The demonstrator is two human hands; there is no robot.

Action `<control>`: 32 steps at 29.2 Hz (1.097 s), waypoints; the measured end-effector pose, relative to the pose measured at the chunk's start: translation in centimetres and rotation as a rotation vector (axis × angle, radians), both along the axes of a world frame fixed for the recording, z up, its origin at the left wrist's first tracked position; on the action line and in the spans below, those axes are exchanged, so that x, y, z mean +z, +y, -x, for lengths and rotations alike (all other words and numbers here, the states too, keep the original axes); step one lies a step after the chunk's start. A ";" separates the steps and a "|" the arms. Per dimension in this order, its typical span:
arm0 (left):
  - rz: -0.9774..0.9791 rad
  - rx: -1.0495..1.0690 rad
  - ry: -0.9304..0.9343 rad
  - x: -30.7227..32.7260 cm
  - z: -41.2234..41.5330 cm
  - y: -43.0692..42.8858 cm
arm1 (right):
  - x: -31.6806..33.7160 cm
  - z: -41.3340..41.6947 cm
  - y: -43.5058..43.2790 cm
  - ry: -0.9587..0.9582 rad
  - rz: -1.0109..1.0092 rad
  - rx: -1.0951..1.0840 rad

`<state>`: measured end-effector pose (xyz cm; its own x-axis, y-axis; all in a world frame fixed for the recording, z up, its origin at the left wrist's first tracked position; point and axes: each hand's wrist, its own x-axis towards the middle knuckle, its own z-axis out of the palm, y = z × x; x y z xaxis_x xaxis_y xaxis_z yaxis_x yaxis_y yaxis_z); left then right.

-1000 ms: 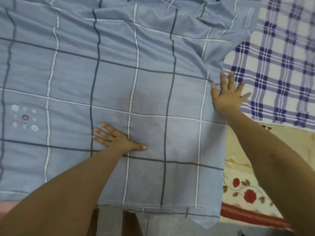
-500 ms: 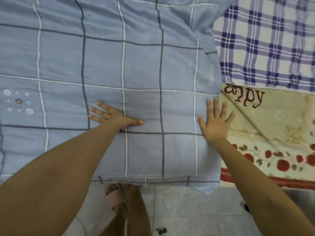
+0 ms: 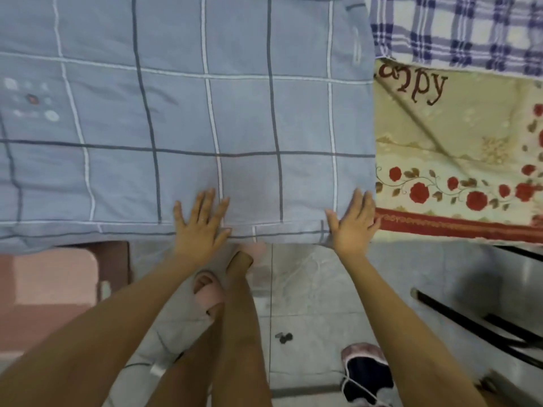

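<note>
Blue checked quilt (image 3: 241, 113) lies spread flat across the bed and fills most of the upper view. Its near edge runs along the bedside, and its right edge borders a floral bedsheet (image 3: 458, 148) printed with red roses.

Left hand (image 3: 202, 230) lies palm down on the quilt's near edge, towards the middle. Fingers are straight and fanned apart, with a ring on one finger.

Right hand (image 3: 352, 227) lies palm down at the quilt's near right corner. Fingers are straight and close together, the thumb splayed to the left. Neither hand grips the fabric.

A purple plaid cloth (image 3: 458, 27) lies on the bed at far right, above the floral sheet. Below the bed edge is tiled floor (image 3: 311, 289), with a pink mat (image 3: 50, 280) at left. The person wears pink slippers (image 3: 207, 290). A dark shoe (image 3: 365, 374) sits near the right forearm.
</note>
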<state>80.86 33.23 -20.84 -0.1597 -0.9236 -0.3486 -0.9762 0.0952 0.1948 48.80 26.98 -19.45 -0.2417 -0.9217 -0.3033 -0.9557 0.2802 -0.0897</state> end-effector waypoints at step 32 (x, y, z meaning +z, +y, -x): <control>-0.184 1.981 1.768 12.1 -5.2 1.9 | 12.7 -7.2 6.7 -1.413 -0.024 -1.282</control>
<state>86.05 35.14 -8.78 0.2368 -0.3323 -0.9130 0.9113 -0.2497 0.3273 55.99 33.68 -6.75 -0.2779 -0.4088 -0.8693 0.5539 0.6711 -0.4928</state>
